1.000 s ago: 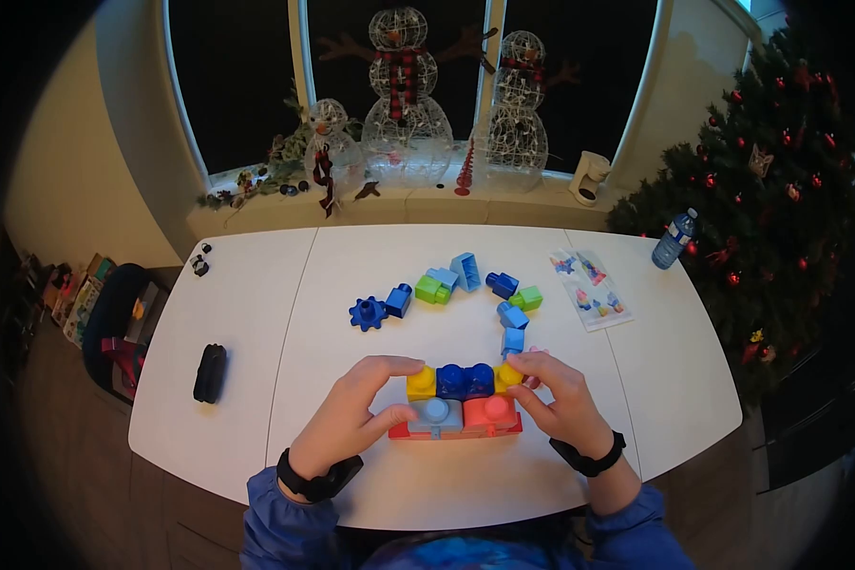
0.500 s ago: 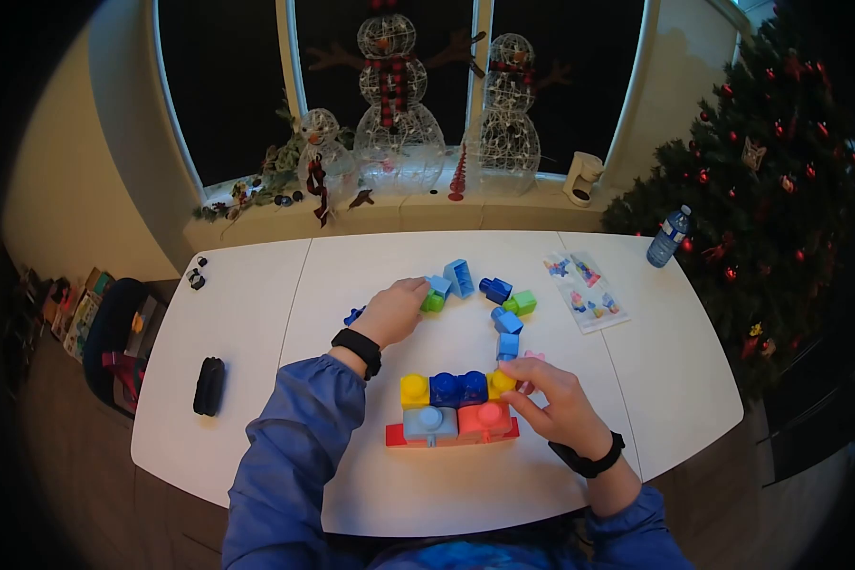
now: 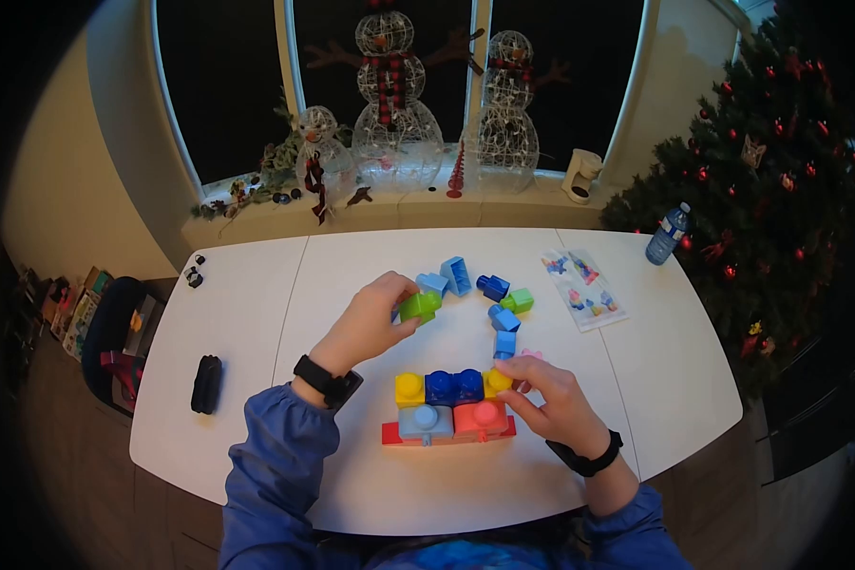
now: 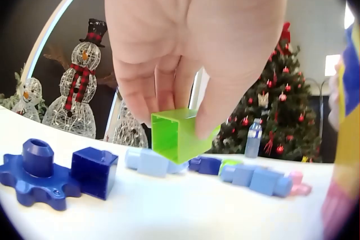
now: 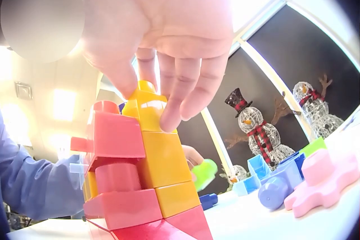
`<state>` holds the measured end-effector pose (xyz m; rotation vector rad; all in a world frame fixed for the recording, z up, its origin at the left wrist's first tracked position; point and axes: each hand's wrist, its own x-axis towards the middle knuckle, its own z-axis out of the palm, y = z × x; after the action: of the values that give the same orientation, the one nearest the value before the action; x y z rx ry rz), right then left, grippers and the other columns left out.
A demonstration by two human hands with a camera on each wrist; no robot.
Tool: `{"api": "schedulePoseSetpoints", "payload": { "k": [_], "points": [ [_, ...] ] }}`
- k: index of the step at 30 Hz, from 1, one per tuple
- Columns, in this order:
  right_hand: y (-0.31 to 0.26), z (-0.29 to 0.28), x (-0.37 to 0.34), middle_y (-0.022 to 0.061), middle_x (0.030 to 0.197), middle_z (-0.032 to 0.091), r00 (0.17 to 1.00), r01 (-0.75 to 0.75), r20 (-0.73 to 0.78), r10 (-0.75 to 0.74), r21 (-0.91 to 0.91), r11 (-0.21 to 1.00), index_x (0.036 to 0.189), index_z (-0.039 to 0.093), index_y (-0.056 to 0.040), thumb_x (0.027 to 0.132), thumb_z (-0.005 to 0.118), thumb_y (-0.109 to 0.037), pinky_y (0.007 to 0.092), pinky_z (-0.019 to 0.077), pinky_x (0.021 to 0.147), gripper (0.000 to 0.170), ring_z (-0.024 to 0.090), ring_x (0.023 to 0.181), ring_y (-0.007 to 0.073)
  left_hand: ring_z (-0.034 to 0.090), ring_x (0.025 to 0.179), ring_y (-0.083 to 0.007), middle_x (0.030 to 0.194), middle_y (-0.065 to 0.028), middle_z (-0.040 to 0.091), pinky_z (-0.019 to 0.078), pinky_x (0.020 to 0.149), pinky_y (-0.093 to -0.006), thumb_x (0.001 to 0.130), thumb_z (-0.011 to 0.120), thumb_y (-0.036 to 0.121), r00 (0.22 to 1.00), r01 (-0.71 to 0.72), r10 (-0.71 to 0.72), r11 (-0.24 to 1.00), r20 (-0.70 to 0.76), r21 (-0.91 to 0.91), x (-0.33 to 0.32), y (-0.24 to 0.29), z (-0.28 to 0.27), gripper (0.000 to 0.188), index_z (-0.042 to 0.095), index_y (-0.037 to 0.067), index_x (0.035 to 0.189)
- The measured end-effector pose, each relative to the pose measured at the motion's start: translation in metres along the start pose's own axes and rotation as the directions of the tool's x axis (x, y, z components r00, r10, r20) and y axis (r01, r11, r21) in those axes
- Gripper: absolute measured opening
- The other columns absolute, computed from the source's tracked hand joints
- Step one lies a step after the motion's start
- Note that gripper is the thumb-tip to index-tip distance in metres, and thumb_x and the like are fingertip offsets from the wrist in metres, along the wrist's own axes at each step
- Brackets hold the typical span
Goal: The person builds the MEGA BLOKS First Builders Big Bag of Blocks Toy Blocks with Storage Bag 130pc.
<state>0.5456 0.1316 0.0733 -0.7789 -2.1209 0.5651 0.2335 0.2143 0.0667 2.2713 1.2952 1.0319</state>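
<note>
Pinched a green block [image 3: 420, 306] between the fingers of the left hand [image 3: 363, 321], lifted clear of the table [image 3: 674, 380], hollow end toward the left wrist camera. With the fingers of the right hand [image 3: 562, 399], gripped a yellow corner block [image 3: 497, 383] at the top right of the stack; could not tell whether pressing down or merely steadying.

Under that grip, had a stack several layers high: a red base [image 3: 392, 434], a grey-blue block [image 3: 426, 421] and a coral block [image 3: 481, 418] side by side on the near face, and a top row running from a left yellow block [image 3: 409, 390] through dark blue to the gripped corner. Judged that much done, the build partway along, and the green block not yet added.

Farther out, had pieces left unused: a pale blue wedge [image 3: 456, 275], a second green block [image 3: 518, 301], several other blue blocks [image 3: 505, 319], a pink piece [image 5: 320, 178] and a dark blue gear [image 4: 39, 175]. Beyond these, saw a printed sheet [image 3: 586, 290], too small to read.
</note>
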Motion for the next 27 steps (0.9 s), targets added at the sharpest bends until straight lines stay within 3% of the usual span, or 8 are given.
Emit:
{"api": "schedulePoseSetpoints", "payload": {
  "k": [3, 4, 7, 11, 15, 27],
  "points": [
    [0.000, 0.000, 0.000, 0.0143, 0.116, 0.074, 1.000, 0.001, -0.002, -0.001, -0.004, 1.000, 0.126, 0.069, -0.0016, 0.093, 0.080, -0.007, 0.0315, 0.0604, 0.074, 0.035, 0.073, 0.080, 0.0214, 0.073, 0.105, -0.0245, 0.115, -0.0141, 0.072, 0.0593, 0.095, -0.0352, 0.087, 0.081, 0.006, 0.984, 0.120, -0.151, 0.950, -0.089, -0.290, -0.031, 0.040, -0.022, 0.035, 0.064, 0.002, 0.117],
    [0.000, 0.001, 0.000, 0.0142, 0.116, 0.074, 1.000, -0.006, -0.001, 0.006, -0.003, 1.000, 0.125, 0.069, -0.0017, 0.093, 0.080, -0.008, 0.0314, 0.0603, 0.073, 0.035, 0.073, 0.080, 0.0214, 0.072, 0.111, -0.0193, 0.120, -0.0124, 0.072, 0.0574, 0.101, -0.0355, 0.091, 0.079, 0.004, 0.984, 0.120, -0.157, 0.929, -0.082, -0.349, -0.042, 0.045, -0.026, 0.035, 0.061, 0.001, 0.122],
    [0.000, 0.001, -0.001, 0.0139, 0.115, 0.075, 1.000, -0.015, -0.001, 0.015, -0.003, 1.000, 0.125, 0.069, -0.0020, 0.093, 0.080, -0.008, 0.0313, 0.0598, 0.073, 0.034, 0.073, 0.079, 0.0214, 0.071, 0.114, -0.0193, 0.121, -0.0116, 0.072, 0.0555, 0.105, -0.0364, 0.093, 0.077, 0.000, 0.976, 0.064, -0.168, 0.833, -0.141, -0.550, -0.073, 0.054, -0.021, 0.039, 0.057, 0.000, 0.127],
    [0.002, 0.002, -0.001, 0.0136, 0.114, 0.075, 1.000, 0.002, -0.007, -0.002, -0.005, 1.000, 0.126, 0.068, -0.0024, 0.093, 0.079, -0.008, 0.0314, 0.0593, 0.071, 0.035, 0.073, 0.079, 0.0214, 0.070, 0.116, -0.0208, 0.123, -0.0119, 0.071, 0.0532, 0.108, -0.0367, 0.095, 0.077, 0.000, 0.977, 0.040, -0.154, 0.808, -0.145, -0.588, -0.098, 0.067, -0.009, 0.045, 0.055, 0.000, 0.134],
    [0.002, 0.001, -0.002, 0.0131, 0.112, 0.074, 1.000, 0.011, -0.006, -0.011, -0.009, 1.000, 0.128, 0.066, -0.0028, 0.093, 0.079, -0.007, 0.0316, 0.0590, 0.070, 0.037, 0.073, 0.079, 0.0213, 0.071, 0.118, -0.0230, 0.126, -0.0145, 0.071, 0.0530, 0.109, -0.0371, 0.094, 0.078, 0.000, 0.986, 0.042, -0.112, 0.879, -0.120, -0.475, -0.109, 0.063, 0.000, 0.045, 0.058, -0.002, 0.134],
    [0.002, 0.003, -0.002, 0.0118, 0.112, 0.074, 1.000, -0.011, -0.010, 0.011, 0.002, 1.000, 0.128, 0.067, -0.0037, 0.095, 0.078, -0.008, 0.0316, 0.0593, 0.070, 0.035, 0.073, 0.079, 0.0212, 0.071, 0.114, -0.0226, 0.122, -0.0127, 0.072, 0.0553, 0.105, -0.0389, 0.098, 0.074, 0.007, 0.987, 0.052, -0.130, 0.823, -0.099, -0.566, -0.105, 0.045, 0.000, 0.039, 0.060, -0.002, 0.133]
  ]
}}
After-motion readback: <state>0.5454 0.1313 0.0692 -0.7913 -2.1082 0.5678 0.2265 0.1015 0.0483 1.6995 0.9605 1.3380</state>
